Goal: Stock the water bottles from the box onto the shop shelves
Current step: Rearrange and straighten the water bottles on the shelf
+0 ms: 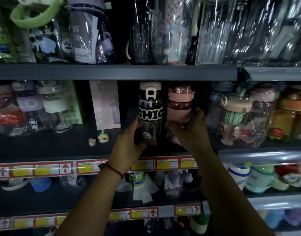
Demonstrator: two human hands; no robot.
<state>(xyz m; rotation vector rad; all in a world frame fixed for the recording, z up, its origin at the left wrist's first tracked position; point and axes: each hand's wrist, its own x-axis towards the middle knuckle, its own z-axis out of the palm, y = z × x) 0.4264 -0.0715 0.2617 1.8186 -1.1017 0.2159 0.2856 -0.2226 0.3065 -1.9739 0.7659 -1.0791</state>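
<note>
A dark see-through bottle (150, 106) with a pale pink lid and white block letters stands upright on the middle shelf (61, 147). My left hand (129, 140) grips its lower half from the left. Right beside it stands a pink bottle (179, 104) with a pink band. My right hand (189, 128) holds that bottle's lower right side, fingers curled round a dark strap or wrapper. The box is out of view.
Wrapped bottles crowd the middle shelf at left (51, 106) and right (235, 109). A tall pink carton (106, 104) stands left of my hands, with two small toy figures (102, 137) in front. The top shelf (112, 72) hangs just above the lids. Price-tag strip (44, 169) lines the edge.
</note>
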